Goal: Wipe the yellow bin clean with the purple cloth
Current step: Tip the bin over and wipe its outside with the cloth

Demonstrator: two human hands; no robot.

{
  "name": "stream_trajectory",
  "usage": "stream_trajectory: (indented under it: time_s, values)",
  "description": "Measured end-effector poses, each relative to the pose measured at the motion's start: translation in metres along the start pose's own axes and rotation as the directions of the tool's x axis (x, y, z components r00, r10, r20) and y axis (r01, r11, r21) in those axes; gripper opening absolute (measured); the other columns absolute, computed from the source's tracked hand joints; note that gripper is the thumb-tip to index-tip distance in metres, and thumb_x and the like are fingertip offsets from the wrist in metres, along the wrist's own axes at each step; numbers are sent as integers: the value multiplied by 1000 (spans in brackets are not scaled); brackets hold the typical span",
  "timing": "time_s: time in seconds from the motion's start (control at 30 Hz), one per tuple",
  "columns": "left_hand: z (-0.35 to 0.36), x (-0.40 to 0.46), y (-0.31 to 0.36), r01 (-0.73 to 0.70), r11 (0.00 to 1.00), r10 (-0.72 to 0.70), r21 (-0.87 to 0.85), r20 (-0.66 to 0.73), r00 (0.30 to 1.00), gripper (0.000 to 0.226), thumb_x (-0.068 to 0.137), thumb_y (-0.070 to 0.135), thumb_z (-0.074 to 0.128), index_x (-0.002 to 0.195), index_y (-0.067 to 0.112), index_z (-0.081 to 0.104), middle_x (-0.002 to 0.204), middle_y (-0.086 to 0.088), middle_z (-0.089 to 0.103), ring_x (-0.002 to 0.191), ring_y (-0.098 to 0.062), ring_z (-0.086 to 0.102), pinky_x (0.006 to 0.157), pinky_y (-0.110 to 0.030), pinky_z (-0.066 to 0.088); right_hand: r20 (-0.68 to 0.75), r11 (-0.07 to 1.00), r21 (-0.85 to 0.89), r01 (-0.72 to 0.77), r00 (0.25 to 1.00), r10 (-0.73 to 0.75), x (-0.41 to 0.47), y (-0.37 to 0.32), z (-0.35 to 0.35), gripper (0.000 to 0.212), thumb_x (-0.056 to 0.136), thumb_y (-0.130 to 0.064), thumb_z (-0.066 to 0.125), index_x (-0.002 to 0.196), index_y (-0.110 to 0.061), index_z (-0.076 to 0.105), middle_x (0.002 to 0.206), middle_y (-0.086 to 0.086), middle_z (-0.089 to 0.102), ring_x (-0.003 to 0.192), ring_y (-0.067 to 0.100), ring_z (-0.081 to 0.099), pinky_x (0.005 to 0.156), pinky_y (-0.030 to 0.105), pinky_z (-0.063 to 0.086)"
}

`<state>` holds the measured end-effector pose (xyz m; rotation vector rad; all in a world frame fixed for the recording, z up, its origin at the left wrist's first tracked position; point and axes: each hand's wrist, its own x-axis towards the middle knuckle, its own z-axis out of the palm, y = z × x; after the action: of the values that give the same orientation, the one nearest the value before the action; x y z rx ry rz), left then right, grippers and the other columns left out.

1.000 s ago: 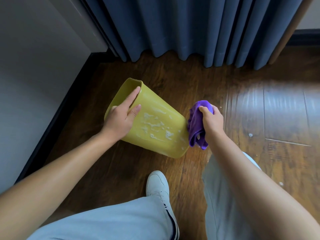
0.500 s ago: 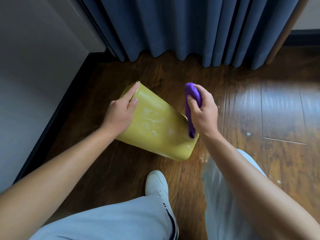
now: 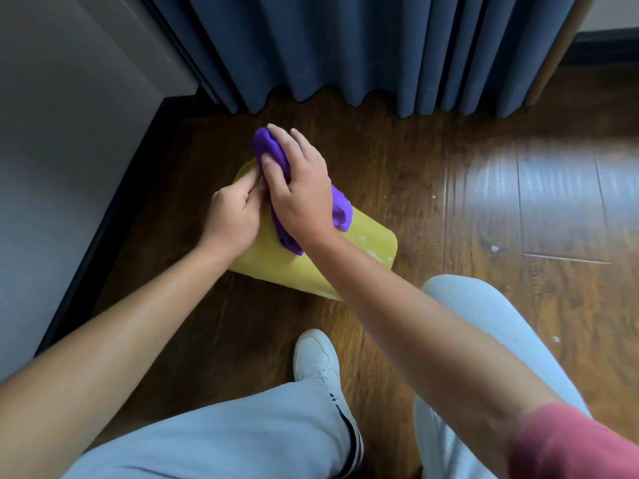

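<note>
The yellow bin (image 3: 366, 247) lies tipped on its side on the wooden floor, its base toward me and its rim end away from me. A few white smears show near its base corner. My left hand (image 3: 231, 219) grips the bin near the rim end on its left side. My right hand (image 3: 299, 188) presses the bunched purple cloth (image 3: 340, 210) flat on the bin's upper side, close to the rim and touching my left hand. Much of the bin's upper side is hidden under both hands.
Blue curtains (image 3: 363, 50) hang to the floor just beyond the bin. A grey wall with a dark skirting board (image 3: 103, 233) runs along the left. My white shoe (image 3: 318, 361) and my knees in light trousers are below the bin. White specks dot the floor (image 3: 494, 248) at right.
My right hand has slid the cloth from the bin's base end up along its upper side to the rim. The white smears there are gone. My left hand has curled tighter.
</note>
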<state>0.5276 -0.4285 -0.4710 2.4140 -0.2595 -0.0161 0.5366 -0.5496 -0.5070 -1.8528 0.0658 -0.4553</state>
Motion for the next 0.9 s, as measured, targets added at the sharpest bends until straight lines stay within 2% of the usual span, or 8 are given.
stream_trajectory:
  time_s: [0.1, 0.2, 0.37, 0.5, 0.6, 0.7, 0.8, 0.9]
  values:
    - [-3, -2, -4, 21, 1000, -21, -15, -6, 1000, 45, 110, 26, 44, 156, 22, 42, 146, 9, 53, 130, 5, 46, 102, -2, 35, -6, 999, -13, 51, 999, -51, -1, 9, -6, 40, 101, -36, 58, 138, -21, 64, 129, -7, 68, 120, 12, 61, 96, 39, 51]
    - [-10, -2, -10, 94, 996, -94, -6, -52, 994, 46, 110, 25, 45, 156, 20, 42, 153, 4, 50, 132, 4, 43, 104, -5, 34, 44, 995, -102, 19, 999, -14, -8, 31, -12, 41, 101, -43, 59, 137, -25, 63, 128, -11, 68, 119, 9, 59, 96, 34, 49]
    - [-27, 0, -28, 228, 972, -234, -60, -110, 966, 46, 110, 30, 42, 156, 23, 42, 157, 4, 47, 141, -8, 45, 119, -33, 37, 56, 955, -284, -82, 993, 102, -22, 88, -21, 46, 99, -54, 50, 134, -28, 64, 124, -7, 69, 119, 18, 60, 102, 49, 46]
    - [-28, 6, -31, 282, 953, -295, -113, -118, 948, 46, 110, 32, 43, 155, 26, 43, 156, 7, 48, 141, -8, 46, 118, -36, 39, 20, 909, -359, -211, 972, 233, -20, 106, -26, 49, 97, -59, 43, 133, -32, 64, 126, -7, 67, 124, 21, 56, 105, 53, 41]
    - [-28, 11, -33, 299, 948, -311, -113, -120, 943, 46, 109, 34, 43, 155, 28, 43, 156, 8, 49, 141, -10, 46, 118, -39, 40, 33, 903, -288, -320, 939, 343, -20, 117, -40, 48, 97, -57, 45, 136, -34, 61, 132, -7, 63, 127, 21, 53, 103, 51, 47]
    - [-28, 13, -34, 293, 950, -305, -106, -121, 945, 46, 110, 33, 42, 155, 27, 43, 155, 7, 49, 141, -12, 47, 117, -40, 41, 46, 880, -219, -421, 897, 440, -24, 130, -56, 46, 100, -53, 51, 140, -32, 59, 140, -4, 58, 122, 20, 56, 95, 41, 51]
    - [-29, 15, -35, 285, 954, -295, -95, -119, 948, 45, 110, 33, 43, 154, 27, 44, 155, 6, 49, 141, -12, 47, 117, -40, 41, 30, 860, -122, -496, 864, 502, -24, 139, -65, 41, 100, -46, 59, 136, -28, 62, 129, -4, 64, 110, 18, 63, 86, 34, 51]
    - [-30, 13, -38, 303, 946, -316, -113, -125, 941, 45, 110, 33, 43, 154, 29, 44, 155, 7, 49, 140, -12, 48, 117, -39, 41, 23, 828, -33, -560, 828, 561, -21, 145, -71, 35, 99, -40, 63, 132, -29, 65, 119, -7, 68, 105, 16, 63, 85, 32, 51]
